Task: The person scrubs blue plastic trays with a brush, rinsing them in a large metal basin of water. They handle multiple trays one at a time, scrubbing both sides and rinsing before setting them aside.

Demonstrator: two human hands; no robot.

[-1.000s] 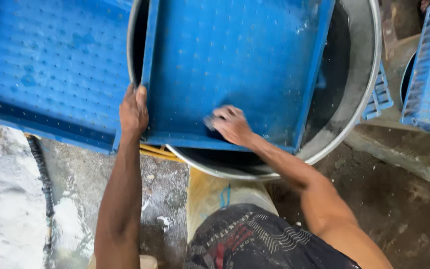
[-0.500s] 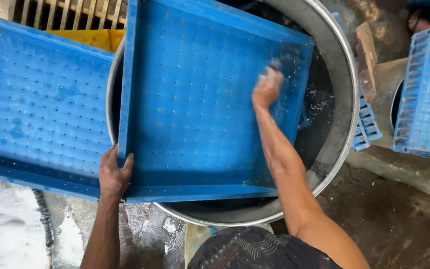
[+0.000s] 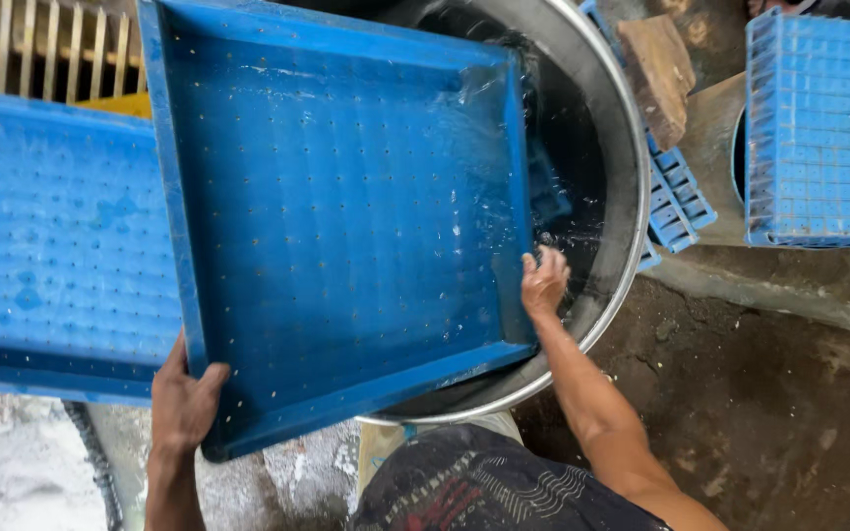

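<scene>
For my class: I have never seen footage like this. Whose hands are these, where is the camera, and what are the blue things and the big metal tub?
The camera sits on a person's head and looks down, so both arms belong to the wearer. The left hand grips the near corner of a wet blue perforated tray that lies across a large round metal basin. The right hand is at the tray's right edge, over the dark splashing water in the basin; whether it grips anything is unclear. A second blue tray lies to the left, and a blue crate stands to the right on muddy ground.
</scene>
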